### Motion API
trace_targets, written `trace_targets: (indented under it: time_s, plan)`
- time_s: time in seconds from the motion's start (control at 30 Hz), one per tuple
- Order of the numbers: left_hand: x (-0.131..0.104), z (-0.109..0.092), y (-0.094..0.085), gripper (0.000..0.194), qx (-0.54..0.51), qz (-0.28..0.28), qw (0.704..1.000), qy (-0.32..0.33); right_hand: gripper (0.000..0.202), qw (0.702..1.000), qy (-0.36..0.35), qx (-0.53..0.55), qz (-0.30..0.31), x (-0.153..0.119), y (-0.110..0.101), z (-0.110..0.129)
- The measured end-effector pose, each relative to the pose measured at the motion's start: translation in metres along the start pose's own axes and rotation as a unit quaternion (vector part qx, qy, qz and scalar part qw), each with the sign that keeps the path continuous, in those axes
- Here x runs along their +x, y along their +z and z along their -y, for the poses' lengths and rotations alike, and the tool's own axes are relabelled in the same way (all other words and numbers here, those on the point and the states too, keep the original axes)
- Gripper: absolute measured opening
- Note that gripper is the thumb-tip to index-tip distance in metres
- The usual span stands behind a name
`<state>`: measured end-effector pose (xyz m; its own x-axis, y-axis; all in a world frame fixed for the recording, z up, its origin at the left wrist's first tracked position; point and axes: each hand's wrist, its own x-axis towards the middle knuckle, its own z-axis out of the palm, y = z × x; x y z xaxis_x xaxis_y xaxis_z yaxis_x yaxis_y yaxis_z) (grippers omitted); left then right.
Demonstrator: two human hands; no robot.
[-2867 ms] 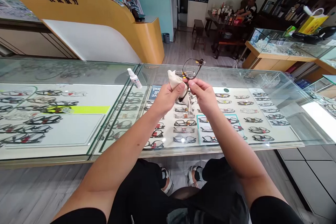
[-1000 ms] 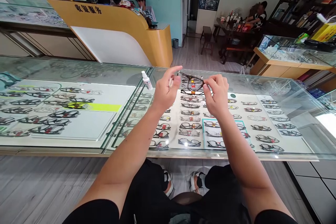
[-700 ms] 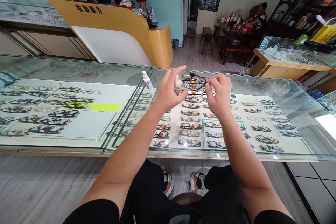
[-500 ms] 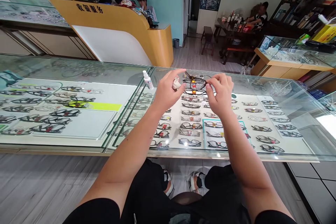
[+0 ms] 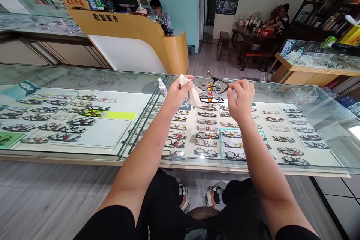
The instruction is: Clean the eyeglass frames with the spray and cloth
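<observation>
My right hand (image 5: 242, 97) pinches a dark pair of glasses (image 5: 220, 86) by one side, holding it up above the glass counter. A white cloth (image 5: 193, 95) hangs from my left hand (image 5: 178, 93), whose fingers are closed on it, to the left of the glasses and apart from them. Behind my left hand, a small white spray bottle (image 5: 162, 88) stands upright on the counter top. Beneath the glass, rows of eyeglass frames (image 5: 206, 135) lie on a white base, partly hidden by my forearms.
The glass display counter (image 5: 84, 155) runs across in front of me. Beyond it stand a yellow cashier desk (image 5: 174, 50) with a person (image 5: 163, 17) behind it, and a dark table where another person (image 5: 281, 18) sits. A second glass case (image 5: 320, 54) is at right.
My left hand has come away from the glasses, and more of the cloth now hangs loose from it. The glasses stay in my right hand, turned somewhat. The view has shifted slightly.
</observation>
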<state>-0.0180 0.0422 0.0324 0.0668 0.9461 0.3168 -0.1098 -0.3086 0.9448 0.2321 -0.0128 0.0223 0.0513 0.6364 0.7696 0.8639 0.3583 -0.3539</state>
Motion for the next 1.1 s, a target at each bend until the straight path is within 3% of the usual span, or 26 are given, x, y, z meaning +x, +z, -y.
trace_targets:
  time_s: [0.17, 0.27, 0.53, 0.63, 0.7, 0.8, 0.97, 1.1]
  plan:
    - [-0.01, -0.003, -0.003, 0.058, -0.008, 0.008, 0.999, -0.045, 0.024, 1.0, 0.0, -0.017, -0.009, 0.0, 0.005, -0.008]
    - [-0.023, -0.005, -0.013, 0.058, 0.049, 0.009, 0.997, -0.062, 0.024, 1.0, 0.006, -0.02, -0.007, 0.0, 0.008, -0.012]
    - [-0.053, -0.032, -0.057, 0.022, 0.237, 0.082, 0.967, -0.041, 0.026, 0.999, 0.017, -0.012, 0.041, -0.002, 0.014, -0.012]
    - [-0.057, -0.053, -0.07, 0.009, 0.308, 0.127, 0.943, -0.027, 0.027, 0.999, 0.017, -0.011, 0.048, -0.003, 0.016, -0.012]
    - [-0.059, -0.068, -0.074, 0.01, 0.379, 0.139, 0.915, 0.004, 0.028, 0.999, 0.012, -0.009, 0.049, -0.003, 0.017, -0.012]
    - [-0.06, -0.088, -0.078, 0.022, 0.452, 0.13, 0.882, 0.042, 0.029, 0.999, 0.006, -0.005, 0.048, -0.004, 0.018, -0.013]
    - [-0.059, -0.107, -0.083, 0.038, 0.437, 0.07, 0.896, 0.036, 0.028, 0.999, 0.003, -0.001, 0.047, -0.005, 0.02, -0.014]
    - [-0.059, -0.117, -0.085, 0.049, 0.479, 0.021, 0.877, 0.04, 0.028, 0.999, -0.001, 0.004, 0.045, -0.006, 0.021, -0.014]
